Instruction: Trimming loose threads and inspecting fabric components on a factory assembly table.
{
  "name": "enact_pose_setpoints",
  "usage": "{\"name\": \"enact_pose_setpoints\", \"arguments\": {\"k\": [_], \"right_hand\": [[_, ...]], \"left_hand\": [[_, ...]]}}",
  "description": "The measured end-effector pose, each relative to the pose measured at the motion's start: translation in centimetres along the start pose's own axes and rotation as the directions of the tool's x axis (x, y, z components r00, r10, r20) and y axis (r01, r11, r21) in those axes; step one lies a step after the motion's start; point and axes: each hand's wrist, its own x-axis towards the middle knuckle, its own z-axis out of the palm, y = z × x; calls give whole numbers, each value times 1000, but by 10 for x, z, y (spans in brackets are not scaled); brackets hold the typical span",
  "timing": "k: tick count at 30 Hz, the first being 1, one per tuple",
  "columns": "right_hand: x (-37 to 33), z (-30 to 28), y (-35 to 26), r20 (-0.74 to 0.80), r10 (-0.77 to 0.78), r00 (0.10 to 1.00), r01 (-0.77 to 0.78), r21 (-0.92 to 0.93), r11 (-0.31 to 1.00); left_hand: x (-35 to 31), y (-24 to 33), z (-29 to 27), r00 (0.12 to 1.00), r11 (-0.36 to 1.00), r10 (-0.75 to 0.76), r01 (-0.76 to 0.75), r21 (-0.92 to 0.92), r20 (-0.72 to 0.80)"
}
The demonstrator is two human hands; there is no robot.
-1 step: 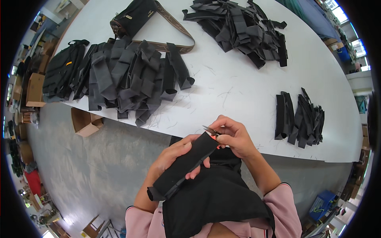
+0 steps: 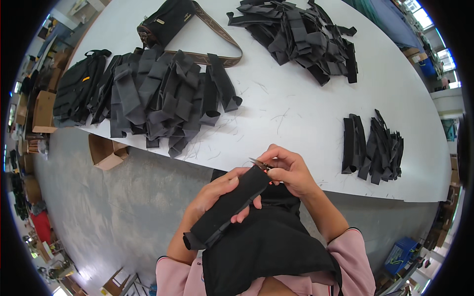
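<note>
Over my lap, in front of the table's near edge, my left hand [image 2: 217, 192] grips a black fabric strip [image 2: 229, 207], thumb on top and fingertips curled under its right edge. The strip slants, its upper end raised toward my right hand and its lower end curling over by my left forearm. In my right hand [image 2: 289, 170] is a small pair of thread snips [image 2: 260, 164] with dark pointed blades and a bit of orange at the handle. The blades point left at the strip's upper end; whether they touch it I cannot tell. My fingers mostly hide the handle.
On the white table [image 2: 276, 123], scattered with loose threads, lie a large strip heap [image 2: 158, 93] at left, another [image 2: 301, 39] at the back and a smaller group [image 2: 380, 148] at right. A backpack [image 2: 79, 89] and a strapped bag [image 2: 165, 24] lie far left. A cardboard box [image 2: 106, 152] stands below.
My right hand has shifted slightly left with the thread snips, bringing the blades across the strip's upper end. Less of the orange handle shows. My left hand and the strip look still.
</note>
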Motion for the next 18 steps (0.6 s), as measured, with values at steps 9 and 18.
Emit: {"name": "enact_pose_setpoints", "arguments": {"k": [9, 18], "right_hand": [[-8, 3, 7, -249, -179, 952, 98, -305, 947], [-4, 12, 14, -59, -573, 817, 239, -870, 431]], "left_hand": [[9, -9, -12, 739, 181, 673, -184, 966, 15], [12, -17, 5, 577, -174, 814, 137, 975, 65]]}}
